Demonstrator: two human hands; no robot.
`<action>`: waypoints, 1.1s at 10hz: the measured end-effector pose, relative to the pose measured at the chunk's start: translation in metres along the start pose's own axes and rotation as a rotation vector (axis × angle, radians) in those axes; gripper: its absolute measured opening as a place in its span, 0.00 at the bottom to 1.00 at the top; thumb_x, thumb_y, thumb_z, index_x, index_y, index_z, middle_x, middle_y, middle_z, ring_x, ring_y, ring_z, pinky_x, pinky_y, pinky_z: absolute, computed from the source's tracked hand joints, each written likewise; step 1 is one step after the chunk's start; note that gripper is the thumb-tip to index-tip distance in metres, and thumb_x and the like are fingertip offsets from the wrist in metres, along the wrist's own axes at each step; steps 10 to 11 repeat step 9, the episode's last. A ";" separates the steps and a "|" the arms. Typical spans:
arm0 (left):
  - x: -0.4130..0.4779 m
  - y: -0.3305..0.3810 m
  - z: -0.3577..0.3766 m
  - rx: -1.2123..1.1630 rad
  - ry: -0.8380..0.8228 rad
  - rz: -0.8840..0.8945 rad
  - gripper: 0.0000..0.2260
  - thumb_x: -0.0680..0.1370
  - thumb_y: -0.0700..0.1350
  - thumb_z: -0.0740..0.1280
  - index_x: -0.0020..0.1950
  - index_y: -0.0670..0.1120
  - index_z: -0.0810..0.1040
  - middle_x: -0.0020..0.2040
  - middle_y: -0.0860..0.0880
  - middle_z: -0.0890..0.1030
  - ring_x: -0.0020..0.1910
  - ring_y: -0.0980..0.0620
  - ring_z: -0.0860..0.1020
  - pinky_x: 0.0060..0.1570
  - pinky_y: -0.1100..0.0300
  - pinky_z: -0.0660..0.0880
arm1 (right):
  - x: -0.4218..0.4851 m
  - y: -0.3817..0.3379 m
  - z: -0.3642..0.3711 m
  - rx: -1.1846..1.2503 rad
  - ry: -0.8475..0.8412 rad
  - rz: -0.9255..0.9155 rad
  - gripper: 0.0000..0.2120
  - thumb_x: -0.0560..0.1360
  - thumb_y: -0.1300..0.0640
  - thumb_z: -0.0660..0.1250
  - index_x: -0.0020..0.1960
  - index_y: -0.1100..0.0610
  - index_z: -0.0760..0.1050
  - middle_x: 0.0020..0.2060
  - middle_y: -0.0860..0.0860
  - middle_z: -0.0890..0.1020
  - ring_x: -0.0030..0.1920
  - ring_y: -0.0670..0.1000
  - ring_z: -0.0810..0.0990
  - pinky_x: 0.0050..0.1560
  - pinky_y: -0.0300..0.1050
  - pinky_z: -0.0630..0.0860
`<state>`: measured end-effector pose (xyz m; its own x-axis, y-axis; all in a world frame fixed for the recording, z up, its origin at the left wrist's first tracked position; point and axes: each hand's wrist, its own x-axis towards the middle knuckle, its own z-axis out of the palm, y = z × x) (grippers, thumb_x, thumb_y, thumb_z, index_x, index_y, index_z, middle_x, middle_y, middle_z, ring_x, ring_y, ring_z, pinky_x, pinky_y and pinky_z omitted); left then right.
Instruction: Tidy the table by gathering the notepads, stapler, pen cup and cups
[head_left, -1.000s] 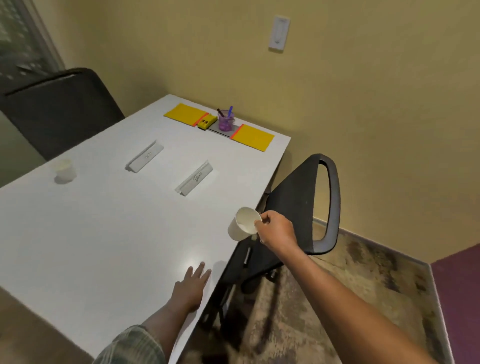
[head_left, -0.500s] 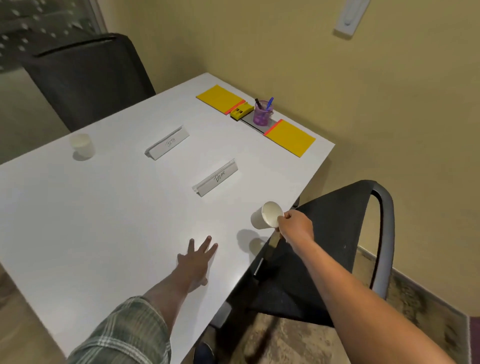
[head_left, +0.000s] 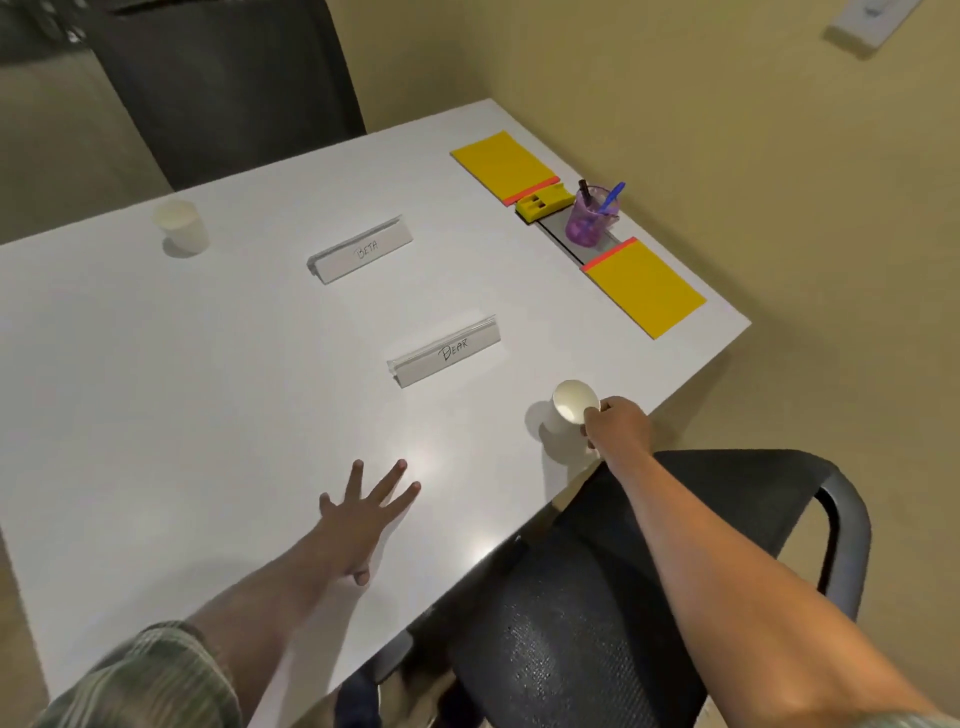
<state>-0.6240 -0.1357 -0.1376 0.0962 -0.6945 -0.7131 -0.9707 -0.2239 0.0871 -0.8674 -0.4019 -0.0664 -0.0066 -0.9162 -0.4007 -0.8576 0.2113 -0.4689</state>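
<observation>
At the bottom of the frame a black mesh chair (head_left: 649, 597) sits tucked against the lower right edge of the white surface (head_left: 156, 389). The left hand (head_left: 358, 514), low and centre, lies flat on the surface with fingers spread wide, holding nothing. Right of centre, the right hand (head_left: 618, 423) is closed around the rim of a white paper cup (head_left: 566, 408), which is tilted with its mouth toward the camera, close to the surface's right edge; whether its base touches the surface cannot be told. Just beyond stands a name card reading "DEAR" (head_left: 447, 351), and farther up another reading "BETA" (head_left: 363, 249). A second paper cup (head_left: 179, 226) stands upright at upper left. Along the far edge, upper right, lie a yellow notepad (head_left: 644, 288), a purple pen cup (head_left: 592, 215) holding pens, a yellow stapler (head_left: 543, 200) and another yellow notepad (head_left: 501, 163), in a row.
</observation>
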 end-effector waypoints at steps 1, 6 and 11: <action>0.003 0.001 0.000 0.014 -0.012 -0.025 0.63 0.67 0.48 0.81 0.77 0.63 0.29 0.74 0.59 0.21 0.78 0.32 0.33 0.67 0.25 0.60 | 0.043 -0.002 -0.005 -0.004 -0.016 -0.025 0.10 0.73 0.56 0.62 0.51 0.56 0.79 0.44 0.55 0.85 0.45 0.56 0.83 0.36 0.45 0.76; 0.002 0.003 -0.002 0.021 -0.028 -0.037 0.63 0.68 0.45 0.79 0.75 0.64 0.27 0.72 0.61 0.19 0.78 0.33 0.32 0.68 0.27 0.62 | 0.109 0.009 -0.016 -0.003 -0.009 -0.080 0.15 0.75 0.54 0.63 0.59 0.59 0.77 0.50 0.58 0.84 0.48 0.59 0.83 0.44 0.49 0.80; 0.004 0.000 0.006 0.004 0.036 -0.029 0.66 0.66 0.45 0.81 0.72 0.69 0.25 0.72 0.64 0.20 0.78 0.34 0.31 0.67 0.24 0.58 | 0.075 0.008 -0.020 0.079 0.175 -0.058 0.23 0.80 0.42 0.61 0.63 0.61 0.69 0.55 0.62 0.81 0.55 0.64 0.80 0.48 0.53 0.75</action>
